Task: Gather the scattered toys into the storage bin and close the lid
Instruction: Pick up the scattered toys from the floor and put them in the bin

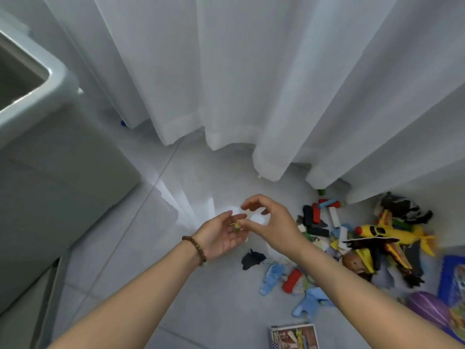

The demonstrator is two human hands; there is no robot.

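Note:
The grey storage bin (50, 79) stands open at the left, its inside mostly out of view. My left hand (220, 235) lies palm up over the floor, fingers apart, with a small yellow-green toy (236, 226) resting at its fingertips. My right hand (271, 220) meets it from the right and pinches that same small toy between thumb and finger. A heap of toys lies on the floor to the right: a yellow toy plane (385, 233), dark and coloured blocks (319, 220), blue figures (273, 278), a red piece (292, 280) and a doll head (354, 263).
White curtains (251, 84) hang down to the tiled floor behind the toys. A dark toy (253, 258) lies below my hands. A picture box (294, 336) sits at the bottom edge, and a purple ball (425, 311) and a blue box (453, 280) at the right.

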